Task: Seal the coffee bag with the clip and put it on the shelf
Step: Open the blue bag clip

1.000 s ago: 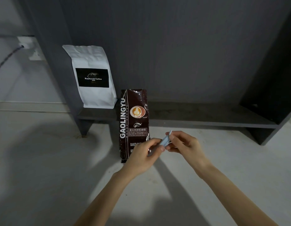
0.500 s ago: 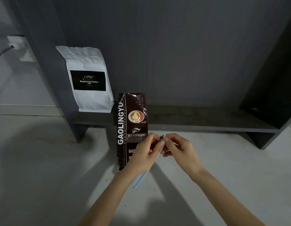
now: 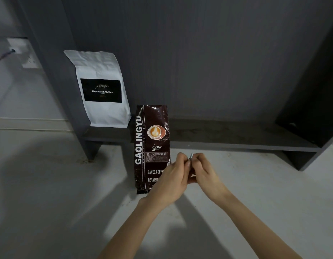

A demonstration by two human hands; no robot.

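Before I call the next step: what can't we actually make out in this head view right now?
- Clip: only a thin pale edge shows between the left hand and right hand; fingers cover the rest, so open or closed is unclear.
- Brown coffee bag: lower right hidden by the left hand; whether its top is open cannot be told.
- Shelf: right end cut off by the frame edge.

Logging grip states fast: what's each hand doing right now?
Left hand: closed, pinching the clip.
Right hand: closed, pinching the same clip.
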